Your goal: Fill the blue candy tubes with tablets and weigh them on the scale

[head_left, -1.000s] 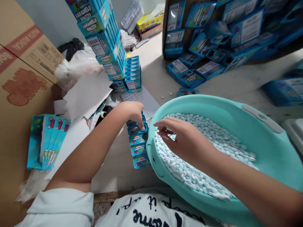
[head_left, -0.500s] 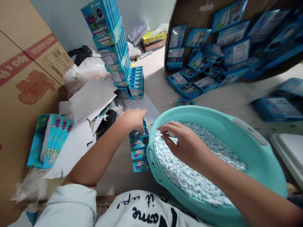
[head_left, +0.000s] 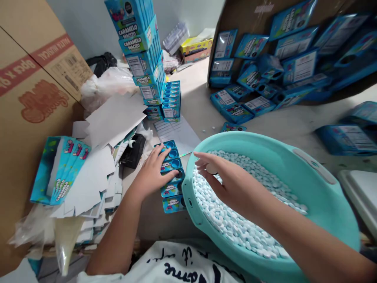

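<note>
My left hand (head_left: 153,169) lies with its fingers spread over a row of small blue candy boxes (head_left: 173,188), the fingertips touching several of them. Dark round openings show on the tops of some boxes. Over the left part of a turquoise tub (head_left: 250,139), my right hand (head_left: 222,173) is curled, thumb and fingers bent together. A small round white piece (head_left: 211,168), which looks like a candy, shows between them; the rest of the grip is hidden. Pale white-blue candies (head_left: 235,224) fill the tub's lower part.
Stacked blue display boxes (head_left: 144,63) tower at the back. A tipped brown carton (head_left: 216,39) spills blue packs. Left are a large cardboard box (head_left: 38,70), loose white card sheets (head_left: 114,122) and an open blue box (head_left: 44,173). More blue packs (head_left: 347,137) lie right.
My left hand has drawn back toward me and left, its bent fingers now spread flat over the boxes. More of the row shows. My right hand has hardly moved.
</note>
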The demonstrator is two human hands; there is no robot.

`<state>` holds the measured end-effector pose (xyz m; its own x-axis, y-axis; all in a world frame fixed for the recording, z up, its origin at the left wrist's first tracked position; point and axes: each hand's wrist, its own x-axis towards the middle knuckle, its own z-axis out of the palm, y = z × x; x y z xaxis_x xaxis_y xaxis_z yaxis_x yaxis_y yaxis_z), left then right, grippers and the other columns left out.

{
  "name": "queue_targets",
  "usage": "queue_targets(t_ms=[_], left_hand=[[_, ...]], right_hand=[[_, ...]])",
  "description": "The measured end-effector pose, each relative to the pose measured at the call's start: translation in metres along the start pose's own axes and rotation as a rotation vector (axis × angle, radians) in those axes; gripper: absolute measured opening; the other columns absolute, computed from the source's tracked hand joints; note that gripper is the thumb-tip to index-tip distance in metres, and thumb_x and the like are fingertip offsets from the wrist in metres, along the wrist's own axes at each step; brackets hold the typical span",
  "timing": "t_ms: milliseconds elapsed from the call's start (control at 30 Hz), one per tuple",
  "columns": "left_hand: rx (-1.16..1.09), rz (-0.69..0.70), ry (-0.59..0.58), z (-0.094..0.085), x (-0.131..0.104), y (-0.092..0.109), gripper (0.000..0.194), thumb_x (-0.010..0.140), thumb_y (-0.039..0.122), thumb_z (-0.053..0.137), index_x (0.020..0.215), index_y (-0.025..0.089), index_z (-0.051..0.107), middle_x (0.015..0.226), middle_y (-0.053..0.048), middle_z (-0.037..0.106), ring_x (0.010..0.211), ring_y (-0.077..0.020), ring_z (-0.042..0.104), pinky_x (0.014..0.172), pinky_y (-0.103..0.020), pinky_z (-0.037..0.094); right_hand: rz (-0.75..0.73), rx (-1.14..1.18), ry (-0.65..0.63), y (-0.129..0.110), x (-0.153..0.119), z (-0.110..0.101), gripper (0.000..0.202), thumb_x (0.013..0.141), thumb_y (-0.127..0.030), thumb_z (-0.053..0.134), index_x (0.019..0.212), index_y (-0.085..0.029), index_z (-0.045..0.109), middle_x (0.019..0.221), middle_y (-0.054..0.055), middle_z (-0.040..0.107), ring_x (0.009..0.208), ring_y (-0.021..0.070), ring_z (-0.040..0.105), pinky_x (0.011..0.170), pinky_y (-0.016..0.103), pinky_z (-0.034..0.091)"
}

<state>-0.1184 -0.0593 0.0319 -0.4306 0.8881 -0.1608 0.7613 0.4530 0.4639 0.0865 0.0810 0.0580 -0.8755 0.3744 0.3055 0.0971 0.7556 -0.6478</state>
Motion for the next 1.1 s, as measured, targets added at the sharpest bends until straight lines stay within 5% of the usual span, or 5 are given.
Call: queue_targets(t_ms=[600, 700, 867, 967, 1100], left_hand=[[-0.077, -0.096, 0.336, -0.003, -0.009, 0.002, 0.062, 0.076, 0.033, 0.085, 0.134, 0.024, 0.062, 0.149, -0.014, 0.053, 0.143, -0.0369, 0.047, 0.122, -0.060, 0.035], [-0.173, 0.105, 0.473, -0.008, -0.021, 0.014, 0.057, 0.087, 0.026, 0.073, 0.141, 0.025, 0.053, 0.137, -0.011, 0.064, 0.132, -0.0297, 0.058, 0.120, -0.056, 0.040], [-0.210, 0.677, 0.390, 0.001, -0.036, 0.048, 0.028, 0.094, 0.034, 0.069, 0.120, 0.026, 0.064, 0.108, -0.004, 0.075, 0.103, -0.0198, 0.071, 0.116, -0.046, 0.045], [-0.248, 0.768, 0.514, 0.014, -0.032, 0.061, 0.018, 0.097, 0.029, 0.065, 0.113, 0.021, 0.066, 0.098, -0.004, 0.076, 0.095, -0.0163, 0.073, 0.111, -0.038, 0.050], [-0.280, 0.725, 0.588, 0.017, -0.026, 0.053, 0.010, 0.097, 0.015, 0.062, 0.098, 0.021, 0.069, 0.087, 0.000, 0.076, 0.081, -0.0115, 0.071, 0.111, -0.036, 0.050]], right_hand=[[0.211, -0.141, -0.206, -0.004, 0.006, -0.003, 0.039, 0.103, -0.043, 0.047, 0.134, -0.022, 0.058, 0.087, 0.008, 0.075, 0.077, 0.0267, 0.072, 0.060, 0.030, 0.047], [0.264, -0.092, -0.273, -0.008, 0.007, -0.006, 0.042, 0.102, -0.043, 0.048, 0.136, -0.020, 0.056, 0.087, 0.009, 0.074, 0.080, 0.0274, 0.071, 0.063, 0.031, 0.047], [0.232, 0.339, -0.347, -0.018, 0.004, -0.004, 0.051, 0.103, -0.057, 0.041, 0.129, -0.019, 0.064, 0.111, 0.012, 0.073, 0.100, 0.0277, 0.067, 0.085, 0.038, 0.053], [0.204, 0.585, -0.376, -0.023, 0.000, -0.003, 0.065, 0.101, -0.071, 0.036, 0.129, -0.020, 0.067, 0.109, 0.011, 0.070, 0.101, 0.0262, 0.063, 0.098, 0.042, 0.051], [0.317, 0.701, -0.428, -0.021, -0.005, -0.001, 0.078, 0.100, -0.077, 0.028, 0.145, -0.020, 0.056, 0.086, 0.005, 0.060, 0.076, 0.0196, 0.054, 0.080, 0.037, 0.053]])
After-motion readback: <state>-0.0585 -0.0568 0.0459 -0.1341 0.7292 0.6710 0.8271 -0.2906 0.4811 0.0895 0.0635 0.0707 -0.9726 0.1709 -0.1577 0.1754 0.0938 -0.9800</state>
